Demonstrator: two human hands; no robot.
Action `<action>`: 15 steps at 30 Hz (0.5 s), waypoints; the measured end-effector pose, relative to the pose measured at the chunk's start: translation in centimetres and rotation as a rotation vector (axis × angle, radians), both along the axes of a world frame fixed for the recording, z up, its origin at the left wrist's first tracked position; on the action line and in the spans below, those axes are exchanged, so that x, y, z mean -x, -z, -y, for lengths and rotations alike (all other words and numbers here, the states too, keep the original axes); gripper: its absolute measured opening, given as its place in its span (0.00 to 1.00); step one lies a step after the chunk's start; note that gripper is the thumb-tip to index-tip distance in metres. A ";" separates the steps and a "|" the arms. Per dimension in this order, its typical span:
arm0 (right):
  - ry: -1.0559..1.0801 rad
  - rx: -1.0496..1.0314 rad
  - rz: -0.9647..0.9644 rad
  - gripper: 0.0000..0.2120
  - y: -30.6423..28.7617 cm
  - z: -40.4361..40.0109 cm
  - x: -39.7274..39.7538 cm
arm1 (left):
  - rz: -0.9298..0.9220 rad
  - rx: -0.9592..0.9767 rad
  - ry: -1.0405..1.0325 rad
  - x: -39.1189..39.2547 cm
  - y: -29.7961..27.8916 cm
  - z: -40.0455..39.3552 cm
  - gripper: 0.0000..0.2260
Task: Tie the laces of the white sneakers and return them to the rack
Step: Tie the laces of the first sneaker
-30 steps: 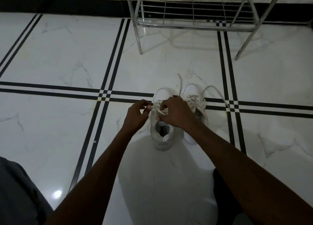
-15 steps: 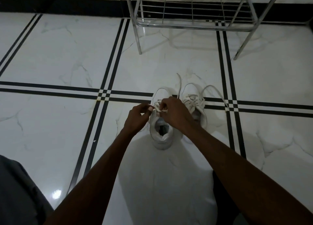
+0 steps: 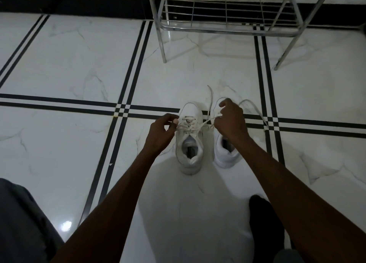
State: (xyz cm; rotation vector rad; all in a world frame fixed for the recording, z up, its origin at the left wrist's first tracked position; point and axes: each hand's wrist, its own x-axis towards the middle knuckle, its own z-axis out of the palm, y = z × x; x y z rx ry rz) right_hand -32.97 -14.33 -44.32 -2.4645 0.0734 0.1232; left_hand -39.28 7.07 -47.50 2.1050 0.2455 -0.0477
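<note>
At the far left a grey trouser leg (image 3: 21,223) fills the bottom corner, above a white marble floor (image 3: 65,64) crossed by paired black inlay lines. Moving inward, the left hand (image 3: 160,132) is closed in a pinch on one end of a white lace (image 3: 183,126), thumb and fingertips meeting just beside the left edge of the left sneaker (image 3: 190,144). That shoe stands upright on the floor with its toe pointing away from the person and its opening facing the camera; the lace runs taut across its eyelets to the other side. There the right hand (image 3: 230,122) is closed on the other end of the same lace (image 3: 208,122), held a little higher and farther out, so the two ends are drawn apart sideways — no bow is visible. The right hand hides the front of the right sneaker (image 3: 225,156), which sits just beside its partner; its own laces (image 3: 255,109) lie loose, one curving out over the floor to the right and another trailing ahead between the two toes. Beyond both shoes, well apart from them, the metal rack (image 3: 225,28) stands against the dark skirting — its lowest wire shelf holds nothing that can be seen. A dark-socked foot (image 3: 265,221) rests on the floor at the lower right.
</note>
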 end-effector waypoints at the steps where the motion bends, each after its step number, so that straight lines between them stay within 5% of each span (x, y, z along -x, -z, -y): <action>1: -0.115 0.022 0.048 0.20 0.0 -0.2 -0.1 | -0.014 -0.011 0.055 -0.1 0.0 0.0 0.11; 6: -0.595 0.108 -0.081 0.19 0.8 -1.7 0.7 | -0.089 -0.206 0.308 -0.5 1.0 -0.3 0.22; 10: -0.626 0.181 -0.144 0.19 1.4 -1.5 1.3 | -0.070 -0.428 0.297 -0.3 1.5 -0.3 0.15; 15: -0.661 0.204 -0.192 0.14 1.3 -0.5 1.1 | 0.056 -0.476 0.219 0.1 1.7 0.3 0.08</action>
